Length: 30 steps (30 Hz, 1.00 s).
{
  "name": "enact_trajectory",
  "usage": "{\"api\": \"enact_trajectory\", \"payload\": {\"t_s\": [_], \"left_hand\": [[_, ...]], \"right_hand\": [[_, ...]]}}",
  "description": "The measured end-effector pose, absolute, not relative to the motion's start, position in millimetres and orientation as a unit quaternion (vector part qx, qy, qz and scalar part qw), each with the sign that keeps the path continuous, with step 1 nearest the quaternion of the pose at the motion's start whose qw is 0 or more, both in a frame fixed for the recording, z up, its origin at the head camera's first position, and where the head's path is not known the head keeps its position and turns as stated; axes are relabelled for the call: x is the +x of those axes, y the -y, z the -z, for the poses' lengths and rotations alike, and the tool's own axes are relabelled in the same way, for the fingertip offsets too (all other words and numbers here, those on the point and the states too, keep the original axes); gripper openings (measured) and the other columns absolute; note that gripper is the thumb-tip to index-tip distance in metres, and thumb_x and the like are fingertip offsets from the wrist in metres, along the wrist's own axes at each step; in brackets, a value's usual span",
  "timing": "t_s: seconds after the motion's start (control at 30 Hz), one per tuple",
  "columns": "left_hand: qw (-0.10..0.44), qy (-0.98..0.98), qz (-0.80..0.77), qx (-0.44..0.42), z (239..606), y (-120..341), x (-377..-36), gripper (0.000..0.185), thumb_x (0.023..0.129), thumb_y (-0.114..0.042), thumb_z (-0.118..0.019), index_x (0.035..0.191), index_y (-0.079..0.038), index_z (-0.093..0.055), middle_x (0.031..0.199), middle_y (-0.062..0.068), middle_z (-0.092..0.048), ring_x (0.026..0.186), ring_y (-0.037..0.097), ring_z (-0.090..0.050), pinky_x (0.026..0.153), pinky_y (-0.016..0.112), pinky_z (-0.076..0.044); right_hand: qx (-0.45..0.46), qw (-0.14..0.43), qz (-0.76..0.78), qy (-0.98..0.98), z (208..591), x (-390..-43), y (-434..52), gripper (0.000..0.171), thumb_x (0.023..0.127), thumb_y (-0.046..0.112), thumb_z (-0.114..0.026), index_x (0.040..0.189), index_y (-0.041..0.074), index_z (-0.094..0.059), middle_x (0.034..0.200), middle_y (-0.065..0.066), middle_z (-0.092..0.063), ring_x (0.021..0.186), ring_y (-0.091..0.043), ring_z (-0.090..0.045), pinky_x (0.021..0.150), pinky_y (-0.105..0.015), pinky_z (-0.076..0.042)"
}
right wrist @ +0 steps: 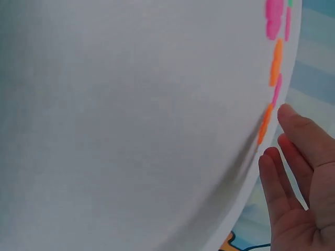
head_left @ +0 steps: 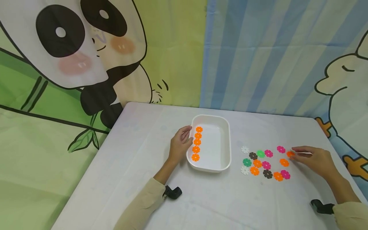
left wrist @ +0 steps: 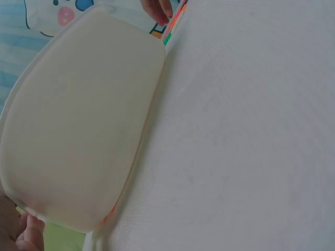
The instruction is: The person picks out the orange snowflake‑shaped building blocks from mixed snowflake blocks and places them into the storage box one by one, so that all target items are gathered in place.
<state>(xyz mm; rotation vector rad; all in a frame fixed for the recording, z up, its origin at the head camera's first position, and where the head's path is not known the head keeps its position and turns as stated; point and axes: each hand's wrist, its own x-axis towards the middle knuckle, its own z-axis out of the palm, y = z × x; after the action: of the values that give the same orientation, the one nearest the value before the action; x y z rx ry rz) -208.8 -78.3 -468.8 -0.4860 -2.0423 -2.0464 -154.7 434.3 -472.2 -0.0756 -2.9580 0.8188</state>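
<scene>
In the head view, my left hand [head_left: 180, 144] holds the left rim of a white plastic tray [head_left: 225, 143]. Inside, several orange flower-shaped discs [head_left: 197, 142] form a column along the tray's left side. The left wrist view shows the tray's outer wall [left wrist: 84, 115], with curled fingers [left wrist: 32, 232] at its lower corner. My right hand [head_left: 316, 161] reaches to an orange notched disc [head_left: 290, 154] at the right end of a loose group. In the right wrist view, its thumb and fingers are spread apart beside the orange disc [right wrist: 265, 124], which lies on the table.
Pink [head_left: 281, 149], green [head_left: 247, 162], white [head_left: 245, 170], dark [head_left: 267, 174] and more orange discs [head_left: 254, 171] lie scattered right of the tray, some overlapping. A white cloth covers the table [head_left: 218, 201]. Cartoon-printed curtains [head_left: 172, 48] hang behind it.
</scene>
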Motion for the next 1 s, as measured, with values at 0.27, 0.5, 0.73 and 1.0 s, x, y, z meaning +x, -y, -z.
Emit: {"api": "enact_trajectory", "payload": {"t_s": [0.27,0.5,0.73,1.0], "left_hand": [[0.103,0.687,0.698,-0.171,469.5,78.8,-210.0,0.044,0.087,0.011,-0.063,0.129,0.015,-0.049,0.132,0.031,-0.052,0.126,0.041,-0.049,0.104,0.053,-0.042],[0.102,0.696,0.691,-0.169,470.1,80.0,-209.8,0.043,0.089,0.006,-0.064,0.129,0.014,-0.05,0.132,0.029,-0.053,0.127,0.04,-0.05,0.104,0.051,-0.042],[0.109,0.693,0.693,-0.163,473.4,78.5,-210.9,0.042,0.088,0.008,-0.063,0.128,0.013,-0.05,0.131,0.027,-0.054,0.127,0.038,-0.05,0.104,0.049,-0.042],[0.109,0.695,0.695,-0.149,493.6,77.3,-221.8,0.044,0.087,0.01,-0.064,0.129,0.006,-0.053,0.132,0.021,-0.056,0.127,0.031,-0.052,0.104,0.041,-0.044]], "right_hand": [[-0.022,0.015,-0.272,0.962,484.6,-156.8,-447.6,0.057,0.084,0.044,-0.075,0.12,0.0,-0.067,0.116,-0.025,-0.065,0.109,-0.046,-0.055,0.059,-0.005,-0.049],[-0.04,-0.014,-0.269,0.962,492.5,-162.4,-451.9,0.063,0.084,0.05,-0.073,0.123,0.001,-0.066,0.12,-0.025,-0.064,0.117,-0.049,-0.046,0.082,-0.05,-0.058],[-0.031,0.005,-0.26,0.965,491.6,-160.5,-448.1,0.054,0.084,0.041,-0.076,0.12,0.001,-0.068,0.115,-0.026,-0.065,0.113,-0.048,-0.049,0.072,-0.032,-0.06],[-0.003,0.042,-0.264,0.964,485.4,-157.1,-435.8,0.051,0.082,0.031,-0.08,0.117,-0.004,-0.067,0.11,-0.026,-0.067,0.104,-0.046,-0.056,0.057,-0.006,-0.049]]}}
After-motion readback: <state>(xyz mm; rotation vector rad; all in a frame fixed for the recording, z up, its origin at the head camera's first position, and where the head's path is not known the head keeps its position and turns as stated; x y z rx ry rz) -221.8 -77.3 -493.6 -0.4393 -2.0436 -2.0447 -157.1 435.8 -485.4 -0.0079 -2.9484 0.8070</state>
